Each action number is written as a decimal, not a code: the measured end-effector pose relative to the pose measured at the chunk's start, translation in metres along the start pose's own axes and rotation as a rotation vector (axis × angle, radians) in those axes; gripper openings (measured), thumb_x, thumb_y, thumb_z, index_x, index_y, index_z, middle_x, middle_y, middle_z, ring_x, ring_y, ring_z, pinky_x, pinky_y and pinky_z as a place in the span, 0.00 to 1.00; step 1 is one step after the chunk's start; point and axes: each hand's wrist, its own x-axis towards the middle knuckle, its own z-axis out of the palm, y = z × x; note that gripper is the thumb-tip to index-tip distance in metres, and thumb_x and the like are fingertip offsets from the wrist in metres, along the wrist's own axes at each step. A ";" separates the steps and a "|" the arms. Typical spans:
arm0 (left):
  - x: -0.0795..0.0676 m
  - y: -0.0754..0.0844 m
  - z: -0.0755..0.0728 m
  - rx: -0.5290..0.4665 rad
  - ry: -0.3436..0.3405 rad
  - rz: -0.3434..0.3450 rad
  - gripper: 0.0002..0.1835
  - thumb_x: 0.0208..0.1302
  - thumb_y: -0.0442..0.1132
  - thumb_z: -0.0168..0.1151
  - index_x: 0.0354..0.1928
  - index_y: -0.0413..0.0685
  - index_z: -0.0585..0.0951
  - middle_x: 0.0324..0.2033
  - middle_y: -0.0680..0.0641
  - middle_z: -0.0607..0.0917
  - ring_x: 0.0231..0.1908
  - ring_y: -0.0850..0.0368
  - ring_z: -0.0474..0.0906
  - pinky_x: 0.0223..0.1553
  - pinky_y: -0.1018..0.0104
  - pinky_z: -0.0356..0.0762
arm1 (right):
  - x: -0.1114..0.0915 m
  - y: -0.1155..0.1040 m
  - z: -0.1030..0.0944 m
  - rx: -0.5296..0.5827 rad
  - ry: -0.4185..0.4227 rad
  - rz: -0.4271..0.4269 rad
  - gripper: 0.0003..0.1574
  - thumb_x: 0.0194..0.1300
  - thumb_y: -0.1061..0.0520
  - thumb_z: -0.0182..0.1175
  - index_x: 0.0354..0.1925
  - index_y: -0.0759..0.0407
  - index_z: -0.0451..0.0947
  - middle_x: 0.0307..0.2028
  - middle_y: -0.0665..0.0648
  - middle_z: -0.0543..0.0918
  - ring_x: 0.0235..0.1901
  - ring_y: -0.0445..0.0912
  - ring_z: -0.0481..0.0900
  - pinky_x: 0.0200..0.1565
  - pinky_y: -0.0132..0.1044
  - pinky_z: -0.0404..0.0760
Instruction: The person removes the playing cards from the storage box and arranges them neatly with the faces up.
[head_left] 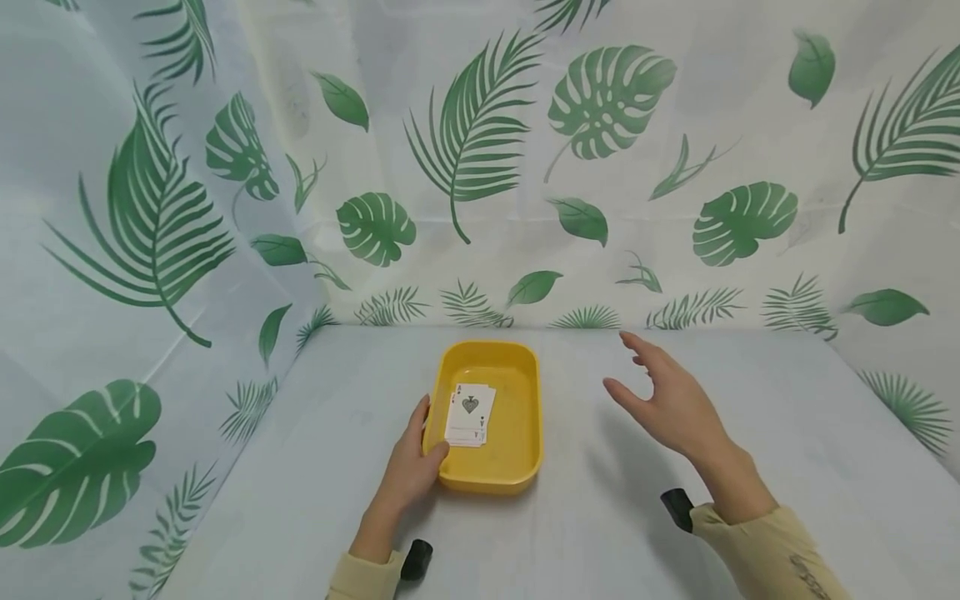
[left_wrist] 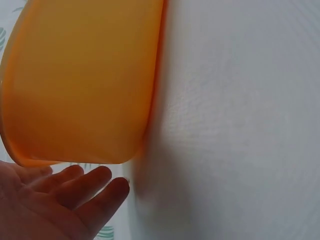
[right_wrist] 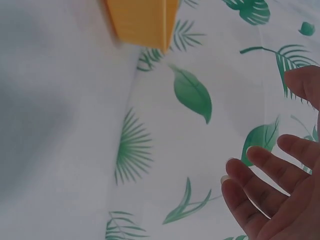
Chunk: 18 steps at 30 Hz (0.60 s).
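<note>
A yellow plastic tray with rounded corners stands on the table in the middle of the head view. Inside its left half lies a small stack of playing cards, an ace of spades face up on top. My left hand holds the tray's left side, thumb over the rim and fingers along the outer wall. In the left wrist view the fingers show beside the orange-looking tray wall; the thumb is hidden. To the right of the tray, my right hand hovers above the table, fingers and thumb spread, holding nothing.
A pale table surface lies under the tray. White sheeting printed with green leaves rises behind the table and along its sides. Black straps or mounts sit at both wrists, by the beige sleeves.
</note>
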 end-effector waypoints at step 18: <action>-0.003 -0.003 -0.003 0.047 0.035 0.004 0.41 0.63 0.33 0.55 0.79 0.43 0.56 0.73 0.40 0.66 0.68 0.44 0.66 0.65 0.46 0.65 | 0.028 -0.021 0.023 0.014 -0.092 -0.030 0.47 0.68 0.45 0.64 0.76 0.60 0.59 0.69 0.67 0.68 0.62 0.63 0.71 0.56 0.63 0.72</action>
